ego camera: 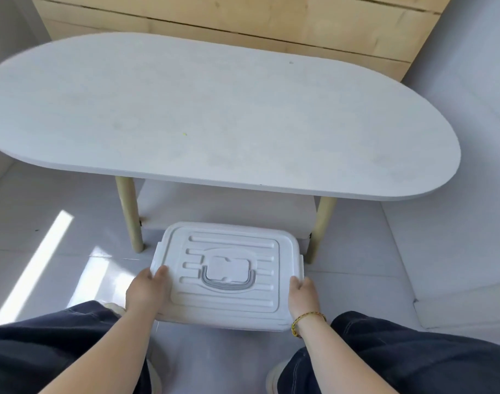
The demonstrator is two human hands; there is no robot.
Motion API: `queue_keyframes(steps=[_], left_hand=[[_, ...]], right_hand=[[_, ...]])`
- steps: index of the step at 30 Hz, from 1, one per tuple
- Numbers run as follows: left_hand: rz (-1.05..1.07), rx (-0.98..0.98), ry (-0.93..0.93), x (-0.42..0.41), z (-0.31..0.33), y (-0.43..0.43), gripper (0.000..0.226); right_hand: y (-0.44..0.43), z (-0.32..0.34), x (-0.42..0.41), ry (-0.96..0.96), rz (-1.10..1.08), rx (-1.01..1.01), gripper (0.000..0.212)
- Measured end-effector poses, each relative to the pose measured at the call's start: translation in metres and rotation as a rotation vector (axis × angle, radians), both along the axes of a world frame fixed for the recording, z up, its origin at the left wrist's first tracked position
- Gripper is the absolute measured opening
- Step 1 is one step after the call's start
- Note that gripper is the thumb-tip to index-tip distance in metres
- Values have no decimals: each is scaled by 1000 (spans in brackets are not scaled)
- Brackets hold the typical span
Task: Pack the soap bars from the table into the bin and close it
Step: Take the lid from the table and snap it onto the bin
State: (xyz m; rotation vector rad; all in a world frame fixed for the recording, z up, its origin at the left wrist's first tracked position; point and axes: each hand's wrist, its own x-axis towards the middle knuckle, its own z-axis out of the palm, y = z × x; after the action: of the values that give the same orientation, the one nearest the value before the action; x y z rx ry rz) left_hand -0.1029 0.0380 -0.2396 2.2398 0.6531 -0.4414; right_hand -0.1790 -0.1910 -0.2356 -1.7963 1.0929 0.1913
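Observation:
A white plastic bin [229,317] sits on the floor between my knees, its ribbed white lid [231,243] on top with a grey handle [229,284] lying flat in the middle. My left hand [148,291] presses on the lid's left edge, fingers wrapped over the rim. My right hand [302,294], with a beaded bracelet at the wrist, grips the lid's right edge. No soap bars show anywhere; the bin's inside is hidden by the lid.
A white oval table [214,115] on pale wooden legs [129,217] stands just beyond the bin, with a lower shelf [229,206] under it. A wooden panel wall is behind. A pale sofa cushion [456,265] lies to the right.

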Motion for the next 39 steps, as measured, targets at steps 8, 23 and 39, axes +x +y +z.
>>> queue_keyframes(steps=[8,23,39], left_hand=[[-3,-17,39,2,-20,-10,41],[180,-597,323,16,-35,13,49],[162,-601,157,23,-33,14,23]], right_hand=[[-6,-24,6,108,-52,-21,31],[-35,-33,5,120,-154,401,55],[-37,-34,10,43,-188,236,39]])
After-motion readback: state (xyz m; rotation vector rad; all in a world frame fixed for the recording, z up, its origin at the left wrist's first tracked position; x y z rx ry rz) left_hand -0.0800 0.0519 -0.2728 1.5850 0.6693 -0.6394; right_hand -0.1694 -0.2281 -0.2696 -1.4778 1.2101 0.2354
